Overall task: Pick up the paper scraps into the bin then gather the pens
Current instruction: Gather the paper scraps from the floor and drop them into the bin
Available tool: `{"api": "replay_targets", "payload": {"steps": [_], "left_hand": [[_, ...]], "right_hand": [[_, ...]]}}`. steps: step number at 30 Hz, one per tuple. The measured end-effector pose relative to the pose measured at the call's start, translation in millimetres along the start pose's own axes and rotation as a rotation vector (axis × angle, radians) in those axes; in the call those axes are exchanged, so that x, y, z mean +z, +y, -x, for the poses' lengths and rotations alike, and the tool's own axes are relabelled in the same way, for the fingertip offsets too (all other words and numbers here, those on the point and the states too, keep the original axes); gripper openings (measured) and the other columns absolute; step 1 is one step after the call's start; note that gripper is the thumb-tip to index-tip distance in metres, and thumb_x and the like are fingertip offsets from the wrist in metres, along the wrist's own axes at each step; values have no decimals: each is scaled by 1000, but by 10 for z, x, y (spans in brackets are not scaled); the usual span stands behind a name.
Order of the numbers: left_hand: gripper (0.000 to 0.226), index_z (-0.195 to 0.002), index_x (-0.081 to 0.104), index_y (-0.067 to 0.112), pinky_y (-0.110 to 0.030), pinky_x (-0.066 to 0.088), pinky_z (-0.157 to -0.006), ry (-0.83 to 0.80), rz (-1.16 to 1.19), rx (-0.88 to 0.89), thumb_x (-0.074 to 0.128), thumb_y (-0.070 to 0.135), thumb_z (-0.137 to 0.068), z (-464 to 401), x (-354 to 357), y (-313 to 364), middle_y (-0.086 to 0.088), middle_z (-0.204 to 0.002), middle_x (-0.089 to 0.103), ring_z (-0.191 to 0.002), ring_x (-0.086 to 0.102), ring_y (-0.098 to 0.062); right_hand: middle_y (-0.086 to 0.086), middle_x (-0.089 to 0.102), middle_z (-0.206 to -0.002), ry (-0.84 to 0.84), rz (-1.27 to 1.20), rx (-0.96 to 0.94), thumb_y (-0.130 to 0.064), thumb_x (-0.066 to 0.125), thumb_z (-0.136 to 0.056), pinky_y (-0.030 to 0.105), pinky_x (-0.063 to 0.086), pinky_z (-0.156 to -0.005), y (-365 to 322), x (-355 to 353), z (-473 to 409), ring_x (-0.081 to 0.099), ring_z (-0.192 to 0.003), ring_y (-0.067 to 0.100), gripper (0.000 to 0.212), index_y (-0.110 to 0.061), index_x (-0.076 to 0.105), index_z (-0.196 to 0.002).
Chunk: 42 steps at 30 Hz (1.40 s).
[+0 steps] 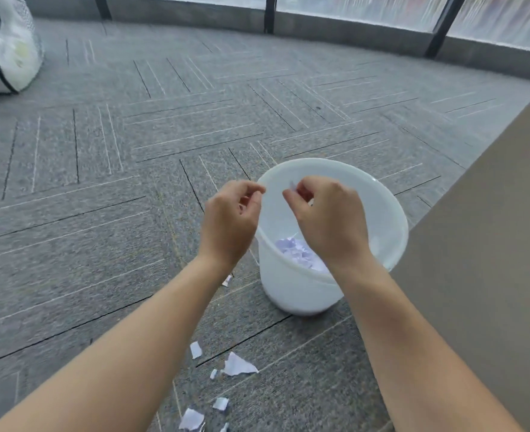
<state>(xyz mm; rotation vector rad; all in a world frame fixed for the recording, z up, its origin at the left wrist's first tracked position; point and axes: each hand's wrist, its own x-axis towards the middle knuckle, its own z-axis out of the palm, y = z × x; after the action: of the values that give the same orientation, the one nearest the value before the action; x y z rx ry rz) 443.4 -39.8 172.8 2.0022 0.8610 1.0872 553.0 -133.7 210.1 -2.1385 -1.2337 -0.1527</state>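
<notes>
A white plastic bin (388, 226) stands on the grey carpet, with a heap of pale paper scraps (298, 252) at its bottom. My right hand (326, 219) hovers over the bin's mouth, fingers pinched on a tiny paper scrap (292, 185). My left hand (231, 219) is at the bin's left rim, fingers curled together with nothing visible in them. Several torn scraps lie on the carpet between my forearms: a large one (238, 364), a small one (195, 349), one (191, 419) near the bottom edge and one (227, 280) by the bin's base. No pens are in view.
A tan flat surface (482, 244) rises at the right, close beside the bin. A white bag with black trim (5, 45) sits at the far left. A low ledge and window frames (270, 14) run along the back.
</notes>
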Motion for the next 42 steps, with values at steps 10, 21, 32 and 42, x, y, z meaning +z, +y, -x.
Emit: {"api": "replay_targets", "payload": {"steps": [10,21,32,42], "left_hand": [[12,-96,66,18,-35,44,-76,-21,-528,-399,58,14,-88,1535,-993,-1559,-1,-94,64,-90,57,-22],[96,-149,5,32,-50,3,-116,-182,-856,-987,36,82,-72,2895,-1511,-2088,-5,-159,-3,-145,-7,-26],[79,-143,32,13,-36,34,-103,-224,-705,-580,67,43,-80,2765,-1291,-2128,-2,-126,45,-119,36,-24],[4,-92,57,18,-27,36,-78,-229,-589,-639,54,21,-93,2607,-1295,-2163,9,-90,50,-94,43,-16]], "right_hand": [[3,56,-62,-538,-298,-207,-30,47,-99,38,37,-54,-823,1222,933,50,-61,27,29,-17,49,-73],[6,39,-124,-956,277,-399,-60,56,-84,37,52,-76,-305,2391,1896,40,-114,26,71,-21,32,-138],[9,43,-115,-1081,89,-531,-26,62,-91,44,52,-74,-697,2731,1693,57,-95,32,31,-12,49,-114],[4,50,-96,-1120,57,-494,0,49,-92,35,52,-73,-661,2658,1723,57,-80,21,14,-10,54,-85]]}}
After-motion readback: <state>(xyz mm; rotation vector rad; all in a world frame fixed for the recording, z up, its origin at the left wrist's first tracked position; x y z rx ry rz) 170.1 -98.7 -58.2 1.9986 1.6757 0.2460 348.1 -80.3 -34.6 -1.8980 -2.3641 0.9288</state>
